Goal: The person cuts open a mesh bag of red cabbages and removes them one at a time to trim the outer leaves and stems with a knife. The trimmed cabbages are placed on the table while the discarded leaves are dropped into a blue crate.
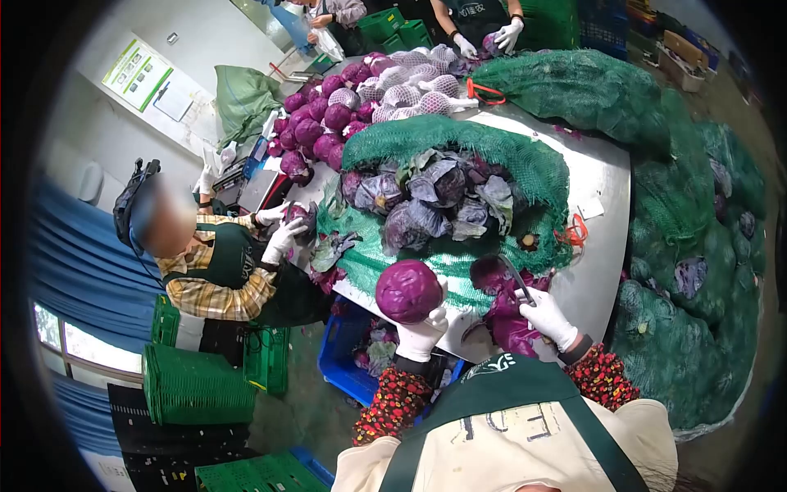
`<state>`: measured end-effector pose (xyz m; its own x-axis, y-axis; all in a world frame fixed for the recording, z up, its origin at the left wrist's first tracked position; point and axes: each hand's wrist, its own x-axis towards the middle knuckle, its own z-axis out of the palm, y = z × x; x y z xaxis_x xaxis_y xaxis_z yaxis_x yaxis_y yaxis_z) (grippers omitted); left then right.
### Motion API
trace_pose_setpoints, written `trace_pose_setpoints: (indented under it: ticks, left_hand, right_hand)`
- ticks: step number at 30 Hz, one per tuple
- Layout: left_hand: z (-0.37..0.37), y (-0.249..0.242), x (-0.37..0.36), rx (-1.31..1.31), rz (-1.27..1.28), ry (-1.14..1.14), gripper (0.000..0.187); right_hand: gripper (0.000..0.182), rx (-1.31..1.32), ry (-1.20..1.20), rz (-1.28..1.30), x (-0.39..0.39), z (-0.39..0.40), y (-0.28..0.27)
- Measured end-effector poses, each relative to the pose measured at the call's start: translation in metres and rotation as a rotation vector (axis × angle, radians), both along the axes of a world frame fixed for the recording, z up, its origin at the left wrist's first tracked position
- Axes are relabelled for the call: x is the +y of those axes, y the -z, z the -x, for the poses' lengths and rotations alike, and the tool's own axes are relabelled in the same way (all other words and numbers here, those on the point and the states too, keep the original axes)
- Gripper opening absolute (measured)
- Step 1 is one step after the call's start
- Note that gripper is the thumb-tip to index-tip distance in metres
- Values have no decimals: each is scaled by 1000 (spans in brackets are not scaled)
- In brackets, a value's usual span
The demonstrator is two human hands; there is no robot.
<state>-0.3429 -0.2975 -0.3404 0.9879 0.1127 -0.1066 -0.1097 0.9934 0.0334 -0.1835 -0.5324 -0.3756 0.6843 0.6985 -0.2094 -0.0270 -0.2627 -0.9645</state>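
Note:
My left hand (422,334), in a white glove, is closed under a smooth, round red cabbage (408,292) and holds it up at the table's near edge. My right hand (549,318), also gloved in white, grips a knife (518,280), its dark blade pointing up and away from me. Loose purple cabbage leaves (510,326) lie beneath and beside my right hand. Just beyond both hands, a green mesh sack (525,168) lies open, with several untrimmed red cabbages (418,223) spilling from its mouth. My left fingers are partly hidden behind the cabbage.
A blue crate (334,361) with leaves stands below the table edge. Trimmed cabbages (307,131) and foam-netted ones (410,92) are heaped at the far left. At left, a co-worker (238,271) handles a cabbage. Full mesh sacks (689,328) line the right side.

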Motion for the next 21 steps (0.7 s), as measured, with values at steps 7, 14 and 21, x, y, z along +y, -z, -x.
trace_pose_setpoints:
  ticks: [7, 14, 21]
  left_hand:
    - [-26, -22, 5, -303, 215, 67, 52]
    - [-51, -32, 14, -280, 381, 88, 53]
    - [-96, -56, 105, 2, -33, -148, 55]
  right_hand:
    - [33, 137, 87, -66, 22, -9, 4]
    - [36, 127, 28, 16, 39, -14, 7]
    - [25, 346, 79, 13, 29, -27, 11]
